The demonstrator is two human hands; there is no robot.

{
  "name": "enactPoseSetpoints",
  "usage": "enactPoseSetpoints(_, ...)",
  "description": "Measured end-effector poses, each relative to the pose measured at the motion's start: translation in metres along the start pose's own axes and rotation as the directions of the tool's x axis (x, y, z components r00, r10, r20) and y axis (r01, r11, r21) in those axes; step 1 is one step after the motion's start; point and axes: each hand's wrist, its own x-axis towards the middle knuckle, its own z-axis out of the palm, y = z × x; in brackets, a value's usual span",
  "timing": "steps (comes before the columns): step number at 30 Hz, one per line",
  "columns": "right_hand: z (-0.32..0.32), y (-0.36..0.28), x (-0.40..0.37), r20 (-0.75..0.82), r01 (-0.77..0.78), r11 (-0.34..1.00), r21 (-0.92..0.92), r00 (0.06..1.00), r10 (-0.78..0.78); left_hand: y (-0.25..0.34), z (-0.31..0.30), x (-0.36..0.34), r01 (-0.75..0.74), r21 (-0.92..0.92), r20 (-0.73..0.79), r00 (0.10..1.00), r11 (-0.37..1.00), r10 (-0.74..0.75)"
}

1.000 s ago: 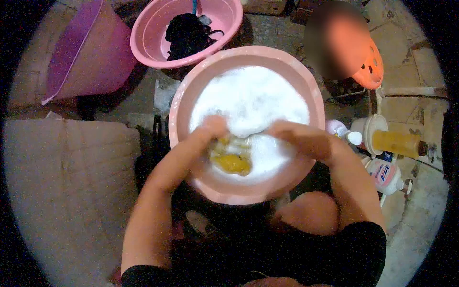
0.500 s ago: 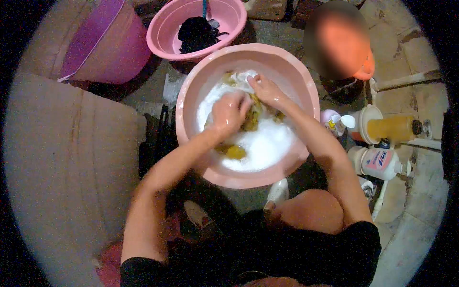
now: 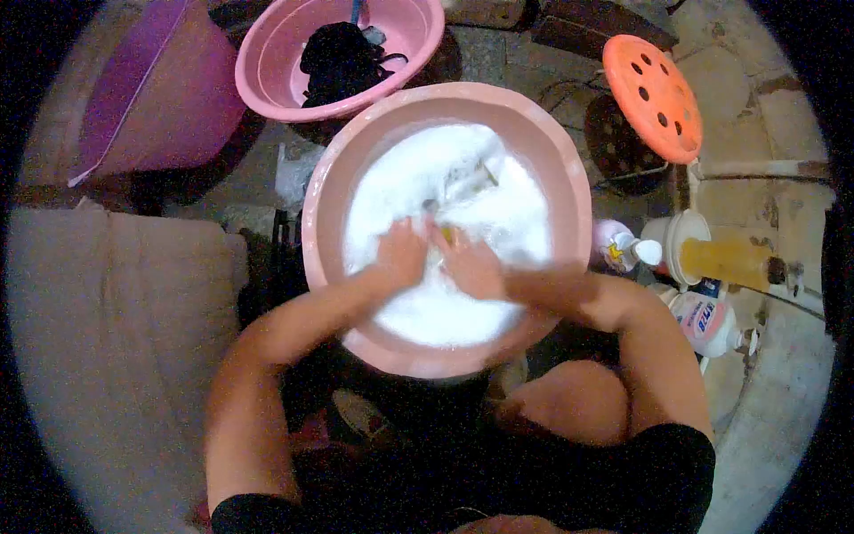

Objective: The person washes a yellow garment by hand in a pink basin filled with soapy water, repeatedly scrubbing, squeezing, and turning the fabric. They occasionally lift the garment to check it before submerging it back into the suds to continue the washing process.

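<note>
Both hands are in a large pink basin [image 3: 583, 205] filled with thick white suds [image 3: 445, 325]. My left hand [image 3: 403, 254] points away from me, its fingers curled down and their tips sunk in foam. Close beside it, my right hand [image 3: 471, 267] has its fingers bent together at a small patch of yellowish cloth [image 3: 447, 233]. Most of that cloth is hidden under the suds. Farther back in the basin, a dull, wet fold of fabric [image 3: 476, 178] pokes through the foam.
A smaller pink basin [image 3: 267, 89] with a black garment [image 3: 342, 62] stands behind. To the left is a purple tub [image 3: 169, 107]. An orange stool [image 3: 654, 98] with holes stands back right. Along the right are a pump bottle [image 3: 616, 247], a yellow-liquid bottle [image 3: 725, 261] and a white bottle [image 3: 707, 325].
My hands have come down and nearer to me, into the suds. The yellowish cloth, widely visible before, is now mostly covered by foam. The view has shifted, and the orange stool shows fully.
</note>
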Motion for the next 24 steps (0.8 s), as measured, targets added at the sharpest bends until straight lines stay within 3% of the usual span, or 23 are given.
enactPoseSetpoints(1, 0.009, 0.015, 0.015, 0.044, -0.003, 0.997, 0.078, 0.999, 0.0, -0.01, -0.009, 0.016, -0.002, -0.003, 0.005, 1.0, 1.0, 0.002)
enactPoseSetpoints(2, 0.018, 0.03, 0.031, 0.088, -0.013, 0.988, 0.155, 0.996, -0.001, -0.02, -0.023, 0.033, -0.018, -0.003, 0.249, 0.968, 1.0, 0.018)
enactPoseSetpoints(3, 0.032, 0.05, 0.047, 0.158, 0.13, 0.992, 0.001, 0.979, -0.128, -0.03, -0.032, 0.045, -0.033, -0.007, 0.478, 0.878, 0.999, 0.032)
enactPoseSetpoints(4, 0.045, 0.07, 0.063, 0.224, 0.286, 0.949, -0.131, 0.941, -0.253, -0.045, -0.024, 0.055, -0.034, -0.007, 0.478, 0.878, 0.999, 0.034)
enactPoseSetpoints(5, 0.032, 0.075, 0.068, 0.19, 0.205, 0.979, 0.021, 0.96, -0.205, -0.065, -0.002, 0.068, -0.092, -0.142, 0.253, 0.959, 0.986, 0.126)
enactPoseSetpoints(6, 0.021, 0.073, 0.069, 0.142, 0.111, 0.984, 0.137, 0.981, -0.131, -0.081, 0.02, 0.077, -0.178, -0.257, 0.007, 0.983, 0.95, 0.186)
enactPoseSetpoints(7, 0.011, 0.074, 0.069, 0.109, 0.061, 0.977, 0.205, 0.99, -0.084, -0.089, 0.043, 0.076, -0.17, -0.257, 0.008, 0.984, 0.951, 0.178)
enactPoseSetpoints(8, 0.007, 0.078, 0.068, 0.081, 0.037, 0.969, 0.244, 0.995, -0.058, -0.094, 0.064, 0.072, 0.082, -0.701, 0.071, 0.996, 0.708, -0.045)
enactPoseSetpoints(9, 0.002, 0.077, 0.076, 0.043, 0.01, 0.968, 0.249, 0.999, -0.021, -0.096, 0.08, 0.072, 0.266, -0.935, 0.221, 0.955, 0.236, -0.2)
enactPoseSetpoints(10, -0.005, 0.079, 0.082, -0.007, -0.015, 0.966, 0.257, 1.0, 0.018, -0.094, 0.079, 0.076, 0.325, -0.894, 0.403, 0.883, -0.307, -0.24)
enactPoseSetpoints(11, -0.009, 0.083, 0.089, -0.063, -0.047, 0.959, 0.281, 0.996, 0.067, -0.082, 0.067, 0.081, 0.305, -0.906, 0.378, 0.895, -0.295, -0.236)
enactPoseSetpoints(12, -0.012, 0.086, 0.095, -0.118, -0.084, 0.94, 0.331, 0.984, 0.13, -0.07, 0.06, 0.081, 0.241, -0.957, 0.165, 0.909, 0.162, -0.382)
enactPoseSetpoints(13, -0.013, 0.09, 0.1, -0.194, -0.112, 0.905, 0.41, 0.959, 0.207, -0.058, 0.056, 0.076, 0.204, -0.783, -0.084, 0.901, 0.588, -0.425)
enactPoseSetpoints(14, -0.015, 0.09, 0.105, -0.29, -0.1, 0.851, 0.515, 0.914, 0.283, -0.052, 0.049, 0.07, 0.197, -0.425, -0.323, 0.879, 0.883, -0.352)
enactPoseSetpoints(15, -0.021, 0.09, 0.108, -0.385, -0.044, 0.792, 0.609, 0.857, 0.343, -0.039, 0.024, 0.052, 0.205, -0.417, -0.335, 0.871, 0.885, -0.36)
enactPoseSetpoints(17, -0.037, 0.088, 0.103, -0.512, 0.084, 0.724, 0.685, 0.762, 0.397, 0.0, -0.052, -0.009, 0.031, -0.461, -0.006, 0.999, 0.887, -0.038)
enactPoseSetpoints(18, -0.045, 0.088, 0.098, -0.55, 0.13, 0.718, 0.684, 0.738, 0.391, 0.008, -0.071, -0.027, 0.03, -0.458, -0.005, 0.999, 0.888, -0.036)
enactPoseSetpoints(20, -0.065, 0.074, 0.076, -0.604, 0.128, 0.789, 0.601, 0.72, 0.343, 0.015, -0.092, -0.048, 0.151, -0.557, 0.228, 0.973, 0.817, -0.025)
enactPoseSetpoints(21, -0.075, 0.067, 0.064, -0.629, 0.126, 0.821, 0.557, 0.709, 0.319, 0.014, -0.083, -0.045, 0.15, -0.557, 0.225, 0.974, 0.817, -0.025)
enactPoseSetpoints(22, -0.086, 0.051, 0.052, -0.687, 0.244, 0.818, 0.521, 0.688, 0.232, 0.012, -0.065, -0.037, 0.07, -0.698, -0.041, 0.99, 0.712, -0.137)
enactPoseSetpoints(23, -0.096, 0.035, 0.04, -0.743, 0.358, 0.804, 0.474, 0.653, 0.147, 0.01, -0.05, -0.027, -0.061, -0.794, -0.282, 0.918, 0.605, -0.278)
enactPoseSetpoints(24, -0.104, 0.016, 0.024, -0.762, 0.501, 0.751, 0.429, 0.648, 0.004, 0.006, -0.045, -0.016, -0.064, -0.911, -0.211, 0.922, 0.408, -0.326)
